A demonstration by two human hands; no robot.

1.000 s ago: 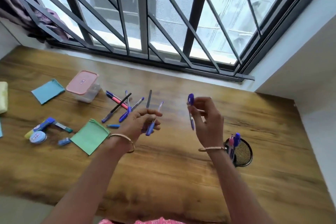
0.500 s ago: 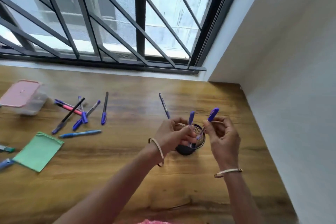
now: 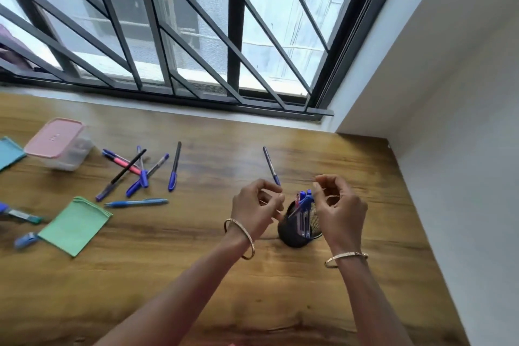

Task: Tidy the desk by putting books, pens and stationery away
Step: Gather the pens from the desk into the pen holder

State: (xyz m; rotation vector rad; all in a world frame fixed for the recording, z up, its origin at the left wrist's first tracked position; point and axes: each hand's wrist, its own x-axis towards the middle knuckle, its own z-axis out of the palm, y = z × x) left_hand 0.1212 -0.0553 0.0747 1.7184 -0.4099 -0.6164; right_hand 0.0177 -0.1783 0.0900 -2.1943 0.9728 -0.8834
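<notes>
A black mesh pen holder (image 3: 295,236) stands on the wooden desk (image 3: 196,275) with several blue pens (image 3: 303,202) upright in it. My left hand (image 3: 257,208) hovers just left of its rim and my right hand (image 3: 338,205) just right. Both have loosely curled fingers and hold nothing. One dark blue pen (image 3: 271,165) lies on the desk behind my left hand. Several more pens (image 3: 134,171) lie scattered to the left, and a single blue pen (image 3: 136,203) lies below them.
A clear box with a pink lid (image 3: 59,143) sits at the far left, beside a teal pad (image 3: 8,152). A green pad (image 3: 75,225) and small stationery pieces (image 3: 24,216) lie at the left edge. A white wall (image 3: 463,177) bounds the desk on the right, and the window grille (image 3: 196,50) is behind it.
The pens that both hands held are now in the mesh holder, and both hands are empty. The view has shifted slightly left, so more of the box shows.
</notes>
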